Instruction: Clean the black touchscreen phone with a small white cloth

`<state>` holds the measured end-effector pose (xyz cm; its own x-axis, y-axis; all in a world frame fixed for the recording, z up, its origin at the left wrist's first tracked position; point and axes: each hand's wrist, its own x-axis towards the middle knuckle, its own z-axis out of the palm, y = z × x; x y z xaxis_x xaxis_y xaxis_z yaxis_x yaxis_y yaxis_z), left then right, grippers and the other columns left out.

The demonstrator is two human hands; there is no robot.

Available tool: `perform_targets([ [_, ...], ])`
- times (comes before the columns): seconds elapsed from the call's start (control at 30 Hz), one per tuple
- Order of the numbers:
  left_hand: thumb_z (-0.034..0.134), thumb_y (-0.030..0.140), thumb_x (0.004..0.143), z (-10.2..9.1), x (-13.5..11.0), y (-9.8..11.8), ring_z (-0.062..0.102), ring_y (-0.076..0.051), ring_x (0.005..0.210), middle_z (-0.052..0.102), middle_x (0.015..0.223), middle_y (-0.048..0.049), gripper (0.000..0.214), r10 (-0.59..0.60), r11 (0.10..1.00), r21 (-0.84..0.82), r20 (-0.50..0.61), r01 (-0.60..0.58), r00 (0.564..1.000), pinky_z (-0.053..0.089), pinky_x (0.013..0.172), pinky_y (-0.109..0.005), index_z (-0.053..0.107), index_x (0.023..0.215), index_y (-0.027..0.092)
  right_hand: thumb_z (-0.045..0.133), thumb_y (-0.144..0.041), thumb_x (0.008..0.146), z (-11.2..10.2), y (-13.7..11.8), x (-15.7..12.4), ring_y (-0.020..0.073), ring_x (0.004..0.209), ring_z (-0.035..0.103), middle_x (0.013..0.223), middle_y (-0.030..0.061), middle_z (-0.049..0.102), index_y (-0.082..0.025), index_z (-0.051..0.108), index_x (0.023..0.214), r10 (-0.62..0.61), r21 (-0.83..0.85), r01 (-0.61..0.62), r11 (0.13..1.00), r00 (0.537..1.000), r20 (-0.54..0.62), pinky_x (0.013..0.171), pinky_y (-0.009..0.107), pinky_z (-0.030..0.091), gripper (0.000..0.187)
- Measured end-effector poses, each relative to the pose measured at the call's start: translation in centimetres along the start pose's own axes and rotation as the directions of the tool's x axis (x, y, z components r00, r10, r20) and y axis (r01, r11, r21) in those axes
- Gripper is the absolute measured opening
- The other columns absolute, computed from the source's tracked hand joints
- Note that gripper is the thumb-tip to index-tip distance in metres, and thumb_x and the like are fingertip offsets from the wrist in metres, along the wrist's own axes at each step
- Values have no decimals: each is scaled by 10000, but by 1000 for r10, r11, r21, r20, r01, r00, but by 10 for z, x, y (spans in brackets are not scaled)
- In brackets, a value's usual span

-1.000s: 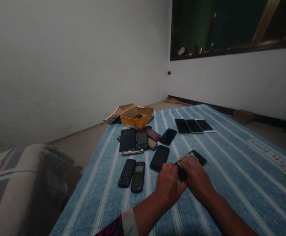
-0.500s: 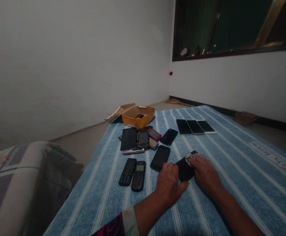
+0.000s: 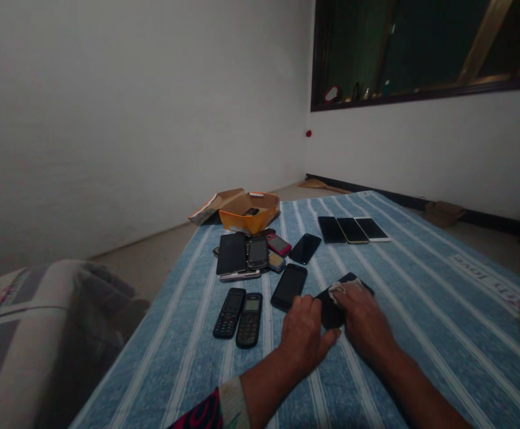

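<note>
A dark smartphone (image 3: 331, 314) lies on the blue striped sheet (image 3: 188, 357) between my hands. My left hand (image 3: 302, 333) has its fingers curled over the phone's near left edge, thumb stretched along the near side. Pinched under the fingers of my right hand (image 3: 368, 322), a crumpled whitish cloth (image 3: 338, 289) presses on the phone's upper face. Just beyond my left hand is another black smartphone (image 3: 289, 287). Two black keypad phones (image 3: 250, 320) lie side by side to the left.
An open orange cardboard box (image 3: 246, 221) stands at the far end, with a pile of several phones (image 3: 232, 253) before it. One smartphone (image 3: 305, 248) lies singly beside the pile. Three smartphones (image 3: 353, 230) form a row at the far right. Grey bundled fabric (image 3: 94, 304) is at left.
My right hand has slid the cloth leftward across the phone, uncovering its far right corner. My left hand keeps its place at the edge. The view has shifted slightly.
</note>
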<state>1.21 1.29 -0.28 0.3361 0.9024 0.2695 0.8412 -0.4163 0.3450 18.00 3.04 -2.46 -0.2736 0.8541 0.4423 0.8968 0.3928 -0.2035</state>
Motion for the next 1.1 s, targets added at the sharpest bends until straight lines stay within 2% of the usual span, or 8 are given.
perform_targets([
  [0.1, 686, 321, 754, 0, 0, -1, 522, -268, 955, 602, 1015, -78, 348, 29, 1000, -8, -17, -29, 999, 490, 861, -430, 583, 1041, 155, 459, -65, 840, 0, -16, 0, 264, 1184, 509, 1237, 113, 619, -200, 626, 1178, -97, 73, 95, 993, 995, 14, 1056, 458, 341, 400],
  [0.2, 680, 314, 760, -1, 0, -2, 526, -261, 941, 605, 1001, -76, 337, 39, 999, -19, -21, -39, 999, 489, 860, -426, 584, 1043, 158, 456, -65, 846, -3, -19, 1, 251, 1200, 502, 1248, 99, 618, -222, 613, 1203, -123, 107, 119, 987, 992, 29, 1063, 457, 330, 420],
  [0.3, 701, 342, 746, -2, 0, -1, 530, -269, 954, 603, 1010, -82, 349, 40, 999, -8, -43, -40, 998, 494, 858, -435, 582, 1019, 160, 419, -37, 834, -6, -5, 3, 231, 1192, 515, 1229, 89, 629, -231, 631, 1181, -56, 81, 53, 995, 998, 35, 1050, 434, 338, 450],
  [0.47, 728, 370, 727, -4, 0, 1, 538, -277, 961, 605, 1021, -83, 376, 14, 1000, 5, -27, -13, 1000, 509, 841, -439, 580, 1001, 159, 396, -27, 812, -6, 33, 4, 243, 1172, 531, 1201, 108, 639, -194, 650, 1157, 155, -53, -155, 987, 988, 7, 990, 415, 381, 460],
  [0.57, 729, 371, 734, -5, 0, 2, 540, -281, 965, 609, 1026, -90, 379, 4, 1000, 10, -6, -4, 1000, 509, 845, -439, 585, 1004, 148, 386, -21, 810, -4, 41, 4, 240, 1130, 552, 1187, 110, 643, -187, 640, 1170, 196, -89, -196, 977, 981, -3, 972, 403, 395, 472],
  [0.73, 732, 364, 730, -3, 0, 1, 536, -290, 980, 607, 1053, -95, 398, -5, 1000, 7, 11, 5, 1000, 503, 860, -447, 580, 1027, 148, 389, -37, 823, -1, 27, 1, 254, 1135, 542, 1165, 120, 646, -170, 656, 1128, 119, -39, -119, 992, 993, -14, 973, 412, 409, 427],
  [0.97, 701, 297, 740, -7, 0, 2, 541, -271, 968, 616, 1046, -64, 402, 4, 999, -41, 9, -3, 1000, 491, 882, -436, 536, 1087, 180, 424, -64, 850, -1, -9, 2, 239, 1164, 528, 1199, 93, 635, -219, 644, 1138, -91, 152, 92, 984, 996, -9, 1039, 446, 378, 394],
  [1.1, 678, 246, 748, 1, -2, 0, 555, -287, 1064, 604, 1191, -105, 563, 23, 997, -76, -27, -25, 999, 463, 961, -469, 438, 1250, 160, 429, -72, 870, -3, -21, 6, 224, 1149, 526, 1198, 75, 633, -234, 628, 1179, -172, 247, 164, 955, 985, 10, 1093, 460, 320, 402],
])
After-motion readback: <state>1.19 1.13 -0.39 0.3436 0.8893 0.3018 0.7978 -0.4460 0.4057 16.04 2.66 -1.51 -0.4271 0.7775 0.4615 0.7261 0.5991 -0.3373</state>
